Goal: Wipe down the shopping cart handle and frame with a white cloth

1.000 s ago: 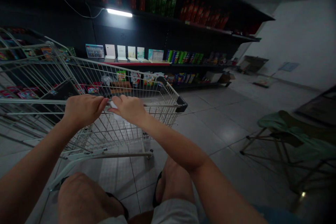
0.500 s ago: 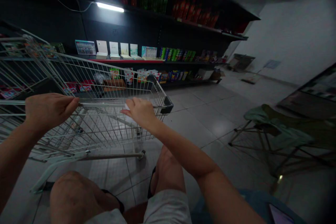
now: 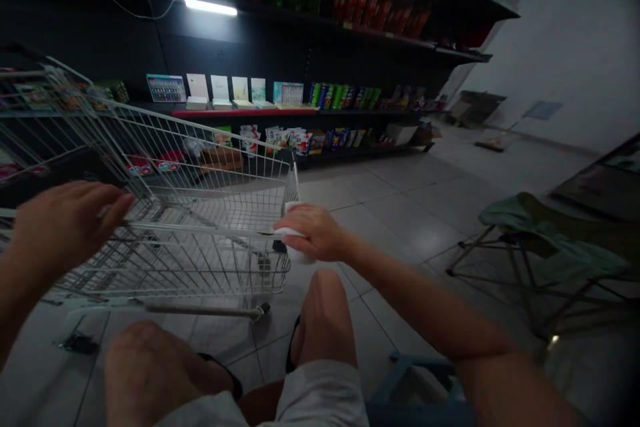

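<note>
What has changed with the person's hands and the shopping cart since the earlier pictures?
The left hand has let go of the cart handle and hovers above it, fingers spread. The right hand still holds the handle's end, with a white tissue. The cart has swung left in view. The store shelves stayed as they were.

Two hands: one left hand (image 3: 65, 220), one right hand (image 3: 315, 233). One white cloth (image 3: 293, 240) under the right hand, one wire shopping cart (image 3: 200, 135) ahead, one folding chair (image 3: 545, 233) rightward, one tube light (image 3: 210, 7) beyond.
</note>
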The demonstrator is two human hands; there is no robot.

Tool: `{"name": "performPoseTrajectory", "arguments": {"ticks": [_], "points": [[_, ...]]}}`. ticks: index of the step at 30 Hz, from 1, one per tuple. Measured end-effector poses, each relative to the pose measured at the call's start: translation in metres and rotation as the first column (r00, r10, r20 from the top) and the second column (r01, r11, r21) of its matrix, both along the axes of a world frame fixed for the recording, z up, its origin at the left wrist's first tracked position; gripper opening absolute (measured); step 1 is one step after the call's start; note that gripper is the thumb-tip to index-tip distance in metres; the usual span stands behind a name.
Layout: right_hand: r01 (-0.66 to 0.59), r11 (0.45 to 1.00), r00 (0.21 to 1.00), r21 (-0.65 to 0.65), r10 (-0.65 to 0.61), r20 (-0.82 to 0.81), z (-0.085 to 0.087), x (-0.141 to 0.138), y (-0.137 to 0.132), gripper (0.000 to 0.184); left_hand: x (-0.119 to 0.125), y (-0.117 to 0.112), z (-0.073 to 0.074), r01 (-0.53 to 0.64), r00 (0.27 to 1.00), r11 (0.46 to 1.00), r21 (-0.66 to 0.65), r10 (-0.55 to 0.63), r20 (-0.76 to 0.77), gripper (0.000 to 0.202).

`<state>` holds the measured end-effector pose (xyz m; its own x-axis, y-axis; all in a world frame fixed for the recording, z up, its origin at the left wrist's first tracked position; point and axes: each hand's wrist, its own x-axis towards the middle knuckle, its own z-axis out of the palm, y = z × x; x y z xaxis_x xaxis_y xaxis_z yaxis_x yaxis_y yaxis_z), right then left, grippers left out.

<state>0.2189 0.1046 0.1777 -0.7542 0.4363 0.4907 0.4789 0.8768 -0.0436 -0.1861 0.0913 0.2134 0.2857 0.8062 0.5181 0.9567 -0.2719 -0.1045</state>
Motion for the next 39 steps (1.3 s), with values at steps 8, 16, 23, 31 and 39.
{"name": "performPoseTrajectory", "arguments": {"ticks": [8,16,23,31,39], "points": [[0.029,0.982,0.994,-0.187,-0.009,0.105,0.003,-0.031,0.025,0.043,0.125,-0.022,-0.037,0.326,0.939,0.931,0.164,-0.299,-0.169,0.037],[-0.120,0.966,0.993,-0.230,0.122,-0.006,-0.008,-0.023,0.030,0.047,0.117,-0.002,-0.048,0.435,0.900,0.816,0.382,-0.395,-0.182,0.033],[0.152,0.954,0.959,-0.259,-0.206,-0.197,-0.018,-0.005,0.115,0.030,0.119,0.003,-0.048,0.442,0.896,0.812,0.382,-0.419,-0.145,0.034],[0.186,0.976,0.921,-0.110,-0.213,-0.327,-0.038,-0.022,0.092,0.050,0.086,0.005,-0.044,0.487,0.871,0.826,0.282,-0.485,-0.083,0.033],[0.083,0.988,0.981,0.133,-0.058,-0.184,-0.041,-0.064,0.044,0.039,0.011,0.012,-0.042,0.486,0.863,0.874,0.032,-0.485,0.145,0.042]]}}
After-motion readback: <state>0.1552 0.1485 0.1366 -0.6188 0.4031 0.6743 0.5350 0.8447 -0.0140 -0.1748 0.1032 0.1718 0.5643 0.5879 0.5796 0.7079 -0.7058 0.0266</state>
